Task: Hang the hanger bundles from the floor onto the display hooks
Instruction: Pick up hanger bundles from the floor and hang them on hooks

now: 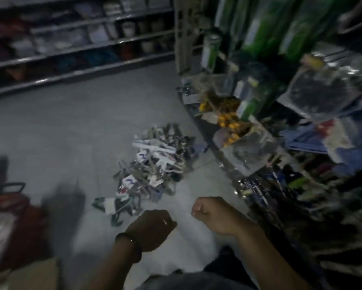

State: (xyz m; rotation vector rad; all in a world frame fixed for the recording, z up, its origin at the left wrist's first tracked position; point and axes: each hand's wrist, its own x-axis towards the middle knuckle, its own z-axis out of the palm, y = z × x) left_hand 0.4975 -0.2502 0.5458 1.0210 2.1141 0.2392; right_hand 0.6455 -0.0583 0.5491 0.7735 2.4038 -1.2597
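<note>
A heap of hanger bundles (155, 164) with white card labels lies on the grey floor, beside the foot of the display. One dark green bundle (115, 207) lies apart, nearest to me. My left hand (153, 229), with a dark band on its wrist, hovers over the floor with fingers curled and holds nothing. My right hand (213, 214) is beside it, also curled into a fist with nothing in it. Both hands are short of the heap. The display rack (259, 126) on the right is hung with packets; its hooks are too blurred to make out.
Long shelves (71, 49) of goods run along the far left wall. A red basket with a black handle (10, 197) stands at the left edge, and a cardboard box (33, 275) at the bottom left. Grey floor (81, 126) stretches between the shelves and the heap.
</note>
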